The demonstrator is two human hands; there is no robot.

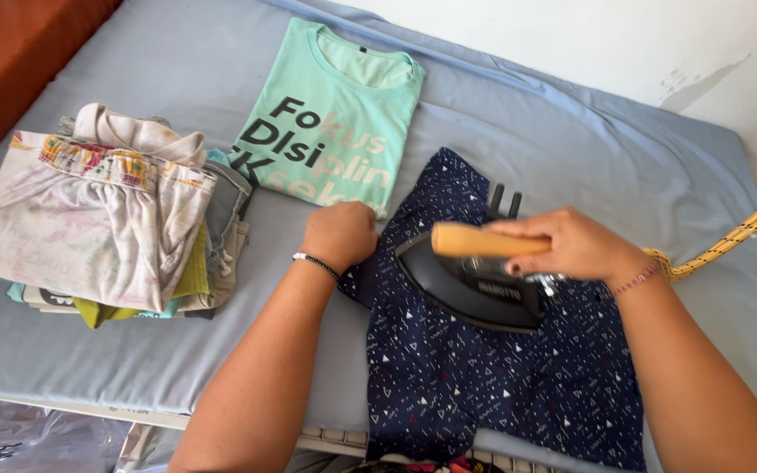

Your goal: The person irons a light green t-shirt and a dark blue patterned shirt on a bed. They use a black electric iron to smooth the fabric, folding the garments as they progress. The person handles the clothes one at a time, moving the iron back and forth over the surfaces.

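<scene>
Garment: a dark blue garment (501, 385) with small white marks is spread flat on the near right part of the worktop, its lower edge reaching the near rim.
Iron: a dark iron (475, 285) with a pale wooden handle (477, 241) is set flat on the upper half of the garment, its tip turned to the left.
Right hand: the right hand (576, 245) is closed over the right end of the handle; its fingers are wrapped around the wood and pressed together.
Left hand: the left hand (341, 232) is laid on the garment's upper left edge, just left of the iron's tip; its fingers are curled under and pressed together on the cloth. A beaded band is worn at the wrist.
Cord: a yellow braided cord (738, 235) is seen running from behind the right wrist to the right edge of the view.
Worktop: a pale blue sheet (571, 131) is stretched over the worktop.
T-shirt: a folded mint green T-shirt (335, 123) with dark and pale lettering is laid beyond the left hand, near the garment's top corner.
Pile: a pile of folded clothes (107, 219) is stacked at the left, well apart from the iron, with a pale printed piece on top.
</scene>
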